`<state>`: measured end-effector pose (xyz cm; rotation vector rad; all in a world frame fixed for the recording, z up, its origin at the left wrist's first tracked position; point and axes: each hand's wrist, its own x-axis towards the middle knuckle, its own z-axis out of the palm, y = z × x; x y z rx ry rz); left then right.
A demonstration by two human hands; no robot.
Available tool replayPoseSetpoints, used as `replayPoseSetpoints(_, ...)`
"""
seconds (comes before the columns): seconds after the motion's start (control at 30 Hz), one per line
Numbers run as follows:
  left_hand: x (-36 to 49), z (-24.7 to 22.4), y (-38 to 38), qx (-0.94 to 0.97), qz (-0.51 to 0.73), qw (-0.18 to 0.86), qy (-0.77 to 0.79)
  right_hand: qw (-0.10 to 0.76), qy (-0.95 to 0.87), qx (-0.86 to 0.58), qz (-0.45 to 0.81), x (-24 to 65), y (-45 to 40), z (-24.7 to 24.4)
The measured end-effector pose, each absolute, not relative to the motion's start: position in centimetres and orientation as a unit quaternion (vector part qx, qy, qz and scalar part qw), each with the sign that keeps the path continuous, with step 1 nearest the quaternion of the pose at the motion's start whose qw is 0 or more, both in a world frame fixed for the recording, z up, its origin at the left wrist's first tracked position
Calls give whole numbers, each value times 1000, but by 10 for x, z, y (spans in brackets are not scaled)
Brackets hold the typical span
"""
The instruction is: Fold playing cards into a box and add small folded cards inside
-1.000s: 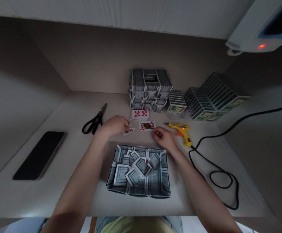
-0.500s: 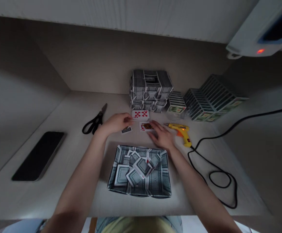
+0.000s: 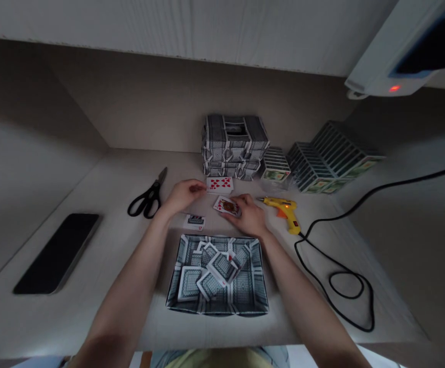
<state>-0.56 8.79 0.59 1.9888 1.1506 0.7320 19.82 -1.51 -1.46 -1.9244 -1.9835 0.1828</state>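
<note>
My left hand [image 3: 187, 195] has its fingers drawn together at the left edge of a small stack of red heart playing cards [image 3: 220, 184], which lies face up before the patterned boxes. In my right hand [image 3: 250, 215], thumb and fingers hold a face card [image 3: 227, 205], slightly raised and tilted; cards beneath it are hard to count. A few other playing cards [image 3: 195, 221] lie by my left wrist. Closer to me stands an open tray made of folded cards [image 3: 172, 286], with several loose cards [image 3: 190, 283] inside.
Black scissors [image 3: 149, 199] and a phone [image 3: 57, 254] lie on the left. A yellow glue gun [image 3: 284, 208] with a looping black cord [image 3: 333, 258] is on the right. Behind are stacked patterned boxes [image 3: 236, 145] and green-edged card stacks [image 3: 309, 163]. A shelf [image 3: 184, 36] hangs overhead.
My right hand has taken hold of the face card, turning and lifting it slightly. The small cards near my left wrist have shifted toward the tray. My left hand has barely moved.
</note>
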Motion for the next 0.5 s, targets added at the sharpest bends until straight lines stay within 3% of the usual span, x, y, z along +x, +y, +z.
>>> replayPoseSetpoints(0.1, -3, -8, 91, 802, 338, 297, 393, 180, -725, -661, 67, 196, -18, -14)
replayPoseSetpoints(0.27, 0, -23, 90, 847, 278, 268, 367, 210, -729, -649, 58, 198, -21, -10)
replayPoseSetpoints(0.5, -3, -23, 92, 837, 288, 235, 403, 258, -551, -789, -84, 268, -33, 3)
